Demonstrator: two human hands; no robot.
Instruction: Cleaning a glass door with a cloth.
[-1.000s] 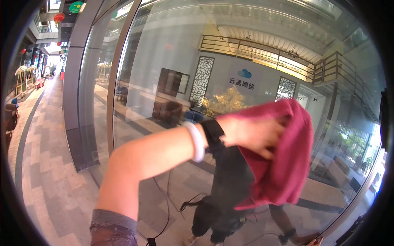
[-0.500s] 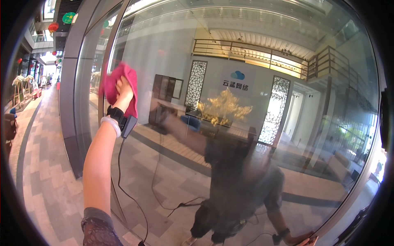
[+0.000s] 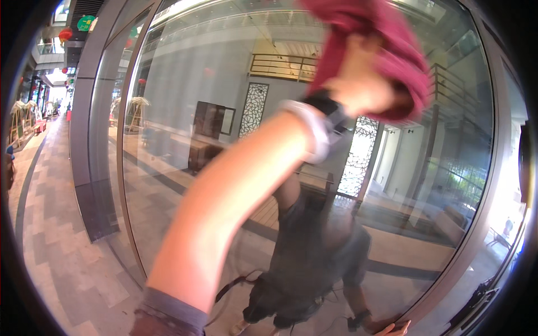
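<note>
My left hand (image 3: pixel 361 81), blurred by motion, is closed on a dark pink cloth (image 3: pixel 406 61) high up in front of the large glass pane (image 3: pixel 179 106). The cloth spreads out around the fingers, and its upper part runs out of the picture. A black band with a small box and a pale ring circle the left wrist. Only some fingers of my right hand (image 3: pixel 395 329) show at the lower edge. They lie stretched out by the pane's lower frame, next to their own reflection.
A metal window frame (image 3: pixel 124 168) bounds the pane on the left, beside a grey pillar (image 3: pixel 84 123). A tiled walkway (image 3: pixel 50 224) runs off to the left under red lanterns (image 3: pixel 65 35). Behind the glass are lattice panels (image 3: pixel 255 106) and a railing (image 3: pixel 280 64). My reflection covers the lower pane.
My left hand has swept the cloth from the pane's left edge across to the upper right. The view has shifted slightly. My right hand stays low by the frame.
</note>
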